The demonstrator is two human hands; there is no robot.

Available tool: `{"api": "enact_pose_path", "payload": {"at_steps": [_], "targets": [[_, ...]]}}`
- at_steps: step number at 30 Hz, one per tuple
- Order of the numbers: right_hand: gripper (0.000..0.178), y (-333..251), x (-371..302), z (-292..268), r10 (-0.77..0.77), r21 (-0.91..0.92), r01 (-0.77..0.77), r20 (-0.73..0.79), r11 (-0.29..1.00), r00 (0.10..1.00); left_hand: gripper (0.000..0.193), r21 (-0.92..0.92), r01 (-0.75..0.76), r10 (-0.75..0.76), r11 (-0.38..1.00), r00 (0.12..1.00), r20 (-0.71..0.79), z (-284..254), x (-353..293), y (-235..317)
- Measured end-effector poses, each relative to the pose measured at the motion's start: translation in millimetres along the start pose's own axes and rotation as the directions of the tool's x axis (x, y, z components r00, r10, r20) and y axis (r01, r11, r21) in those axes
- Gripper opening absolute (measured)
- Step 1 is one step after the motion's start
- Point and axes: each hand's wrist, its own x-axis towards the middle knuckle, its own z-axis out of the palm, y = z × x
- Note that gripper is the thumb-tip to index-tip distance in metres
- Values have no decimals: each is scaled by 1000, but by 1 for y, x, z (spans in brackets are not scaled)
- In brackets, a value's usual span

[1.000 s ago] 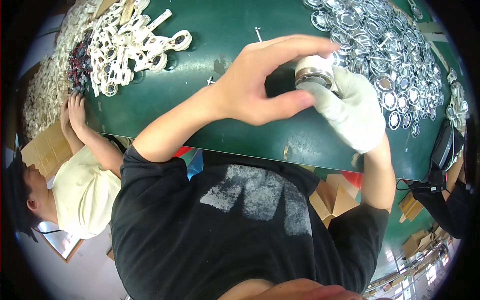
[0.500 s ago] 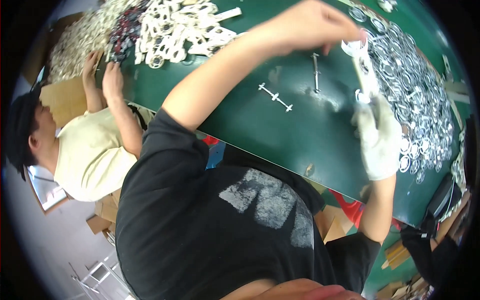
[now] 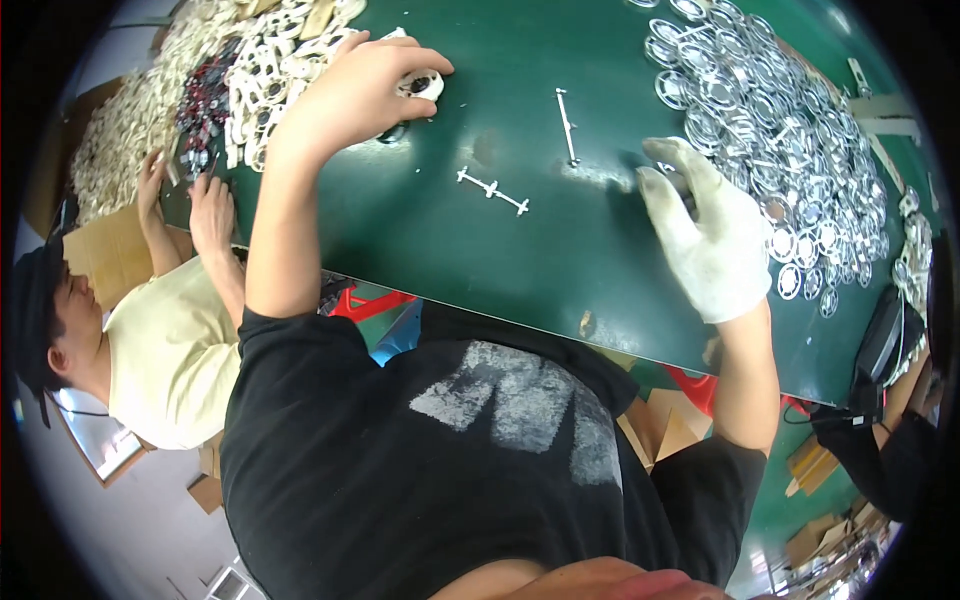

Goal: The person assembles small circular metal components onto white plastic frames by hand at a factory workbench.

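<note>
While my bare left hand [image 3: 352, 85] curls over a white ring part [image 3: 420, 84], pinching it between thumb and fingertips at the edge of the heap of white plastic rings [image 3: 265, 70] just to its left, my gloved right hand [image 3: 712, 235] rests on the green bench [image 3: 520, 260] with its fingers spread, holding nothing. The pile of shiny metal discs [image 3: 790, 130] touches its fingertips, and two thin white rods [image 3: 567, 125] lie between my hands.
</note>
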Motion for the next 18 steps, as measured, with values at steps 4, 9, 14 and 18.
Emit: {"api": "enact_pose_path", "payload": {"at_steps": [4,9,14,18], "targets": [[34,-4,0,-3,46,67,-49,47,997,998,33,-289,23,-121,957,939,-323,-14,12,19],[67,8,8,5,-273,6,282,-237,959,932,54,-685,42,-407,728,830,-382,-29,46,104],[48,1,8,-3,111,-93,-133,-214,987,971,49,-672,-154,-111,724,936,-333,-6,79,160],[33,25,23,-26,163,26,-169,-446,985,880,53,-504,-173,-29,846,929,-369,37,84,165]]}}
